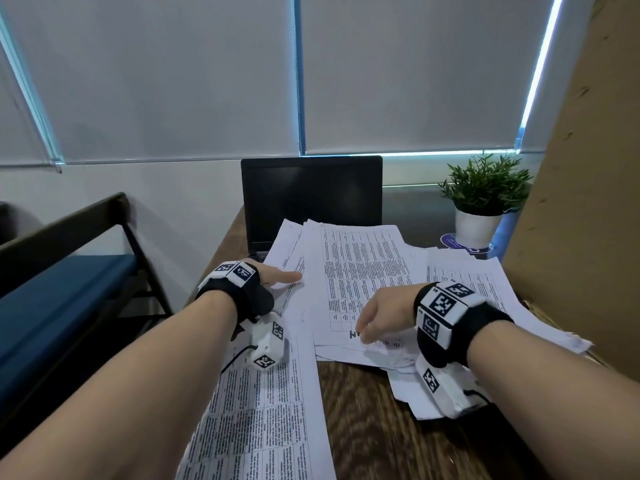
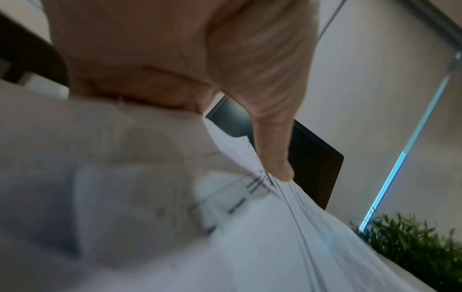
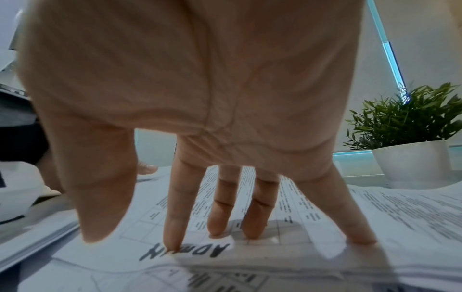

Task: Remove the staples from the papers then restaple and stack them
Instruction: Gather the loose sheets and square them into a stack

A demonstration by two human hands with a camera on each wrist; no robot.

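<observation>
Right hand (image 1: 382, 315): spreading straight fingers (image 3: 175, 223) and pressing their tips down on the near edge of the top paper set (image 1: 360, 271), by the printed word "ADMIN".
Left hand (image 1: 273, 275): lying at that set's left edge, thumb (image 2: 272, 146) pressing on the sheets; the other fingers are hidden under the paper, so its grip cannot be told.
Papers: lying in loose overlapping piles on the wooden desk (image 1: 363, 420); one sheet set (image 1: 263, 417) is lying nearer, under the left forearm.
Behind: laptop (image 1: 311, 199) standing open, potted plant (image 1: 483, 199) sitting to the right.
</observation>
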